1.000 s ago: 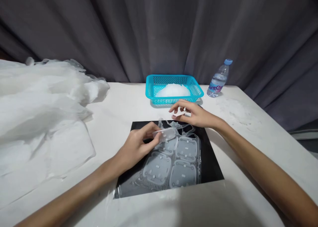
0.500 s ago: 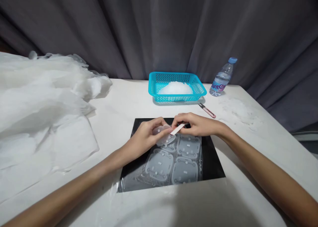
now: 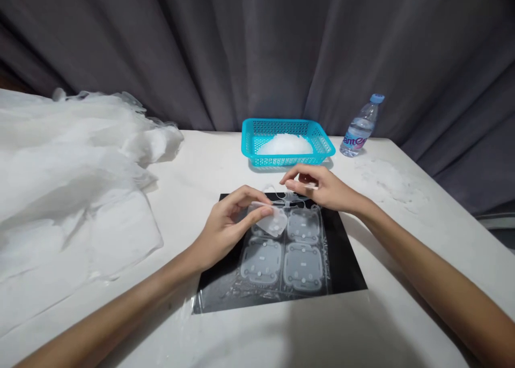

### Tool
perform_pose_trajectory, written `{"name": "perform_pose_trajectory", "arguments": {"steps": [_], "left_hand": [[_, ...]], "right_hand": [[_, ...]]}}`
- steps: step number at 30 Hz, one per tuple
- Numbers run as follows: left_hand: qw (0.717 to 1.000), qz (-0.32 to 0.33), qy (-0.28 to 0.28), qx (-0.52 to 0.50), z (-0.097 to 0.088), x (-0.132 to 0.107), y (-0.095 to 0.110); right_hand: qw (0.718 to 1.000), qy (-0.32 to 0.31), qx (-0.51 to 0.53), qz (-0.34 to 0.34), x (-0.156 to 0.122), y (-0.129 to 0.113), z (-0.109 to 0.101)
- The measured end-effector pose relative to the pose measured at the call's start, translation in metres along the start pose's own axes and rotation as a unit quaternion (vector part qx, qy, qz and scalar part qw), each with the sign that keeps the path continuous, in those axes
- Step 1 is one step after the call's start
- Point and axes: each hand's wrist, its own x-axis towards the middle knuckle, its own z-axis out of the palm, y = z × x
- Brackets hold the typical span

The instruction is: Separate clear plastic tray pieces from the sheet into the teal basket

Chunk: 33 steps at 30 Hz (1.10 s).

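My left hand [image 3: 235, 220] pinches a small translucent white sheet [image 3: 276, 221] between thumb and fingers, above the far left part of a clear plastic sheet of rounded-square pieces [image 3: 302, 267]. That moulded sheet lies on a black mat [image 3: 346, 271], its far edge partly covered by my hands. Beyond the mat's far edge, my right hand [image 3: 317, 185] is raised with curled fingers. A narrow white strip [image 3: 311, 186] shows between its thumb and palm. Thin clear loops [image 3: 287, 196] stick up between the hands.
A turquoise basket [image 3: 287, 160] holding a white heap [image 3: 285, 144] stands at the back. Right of it is a water bottle [image 3: 358, 129]. White scraps [image 3: 390, 183] lie at the right, and a large pile of thin white sheets [image 3: 72, 185] covers the left.
My hands have come apart: the right rose away to the back right, while the left stays with the small sheet, shifted slightly left. The pink snips seen earlier no longer show.
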Motion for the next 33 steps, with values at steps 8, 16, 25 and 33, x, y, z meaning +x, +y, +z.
{"name": "perform_pose_trajectory", "arguments": {"steps": [8, 16, 25, 33], "left_hand": [[0.999, 0.037, -0.004, -0.027, -0.004, -0.006, -0.002], [0.994, 0.098, -0.036, -0.044, -0.007, -0.008, 0.008], [0.989, 0.033, -0.099, 0.104, -0.004, -0.008, -0.009], [0.882, 0.124, -0.256, 0.376, -0.002, -0.006, -0.02]], "right_hand": [[0.994, -0.048, 0.029, -0.089, -0.014, -0.035, -0.001], [0.988, -0.029, -0.04, -0.146, -0.019, -0.047, -0.013], [0.998, 0.01, -0.049, -0.046, -0.017, -0.032, -0.037], [0.951, 0.138, -0.146, 0.236, -0.06, 0.062, -0.161]]}}
